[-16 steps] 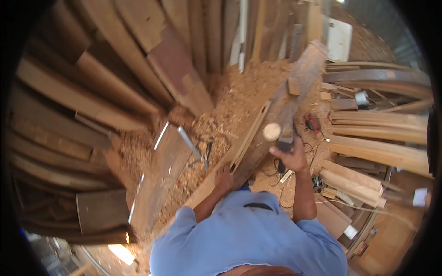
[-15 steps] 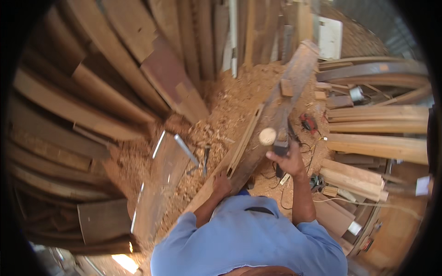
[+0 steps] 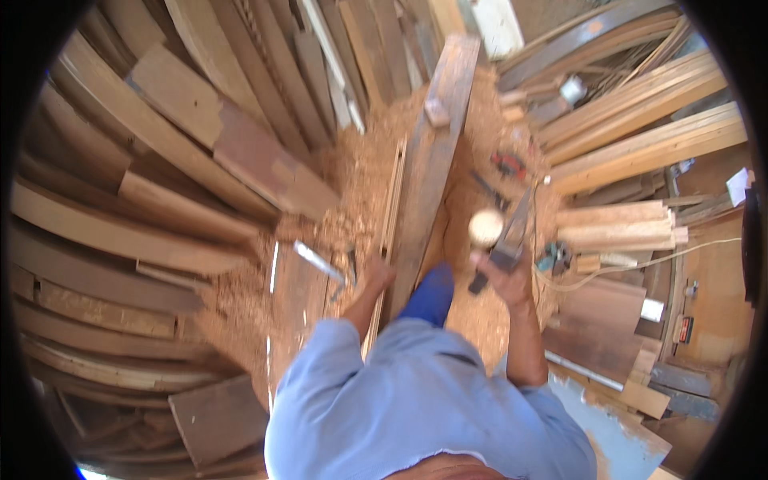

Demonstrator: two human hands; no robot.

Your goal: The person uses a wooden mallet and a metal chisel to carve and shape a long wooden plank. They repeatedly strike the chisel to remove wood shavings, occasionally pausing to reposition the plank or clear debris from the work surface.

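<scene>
My left hand [image 3: 379,274] is closed round the near part of a long, narrow slotted wooden piece [image 3: 394,192]. That piece lies along the left side of a thick dark plank [image 3: 432,152]. Off to the plank's right, my right hand [image 3: 510,282] grips a tool with a dark block-like part [image 3: 506,258] and a long, narrow part reaching away from me. A round pale wooden end [image 3: 486,228] shows just beyond my thumb. Whether it belongs to the same tool, I cannot tell. Blur hides the tool's exact kind.
A small wood block [image 3: 436,112] sits on the plank's far part. Red [image 3: 509,165] and green [image 3: 554,258] power tools lie on the shavings at right, near a pale cord [image 3: 608,276]. A hammer [image 3: 350,268] lies left. Boards [image 3: 272,160] crowd the left; stacked timber [image 3: 640,148] stands right.
The view has swung round. My right hand and its tool have moved from over the plank to its right side. My left hand still holds the slotted piece, and a blue-clad leg now shows.
</scene>
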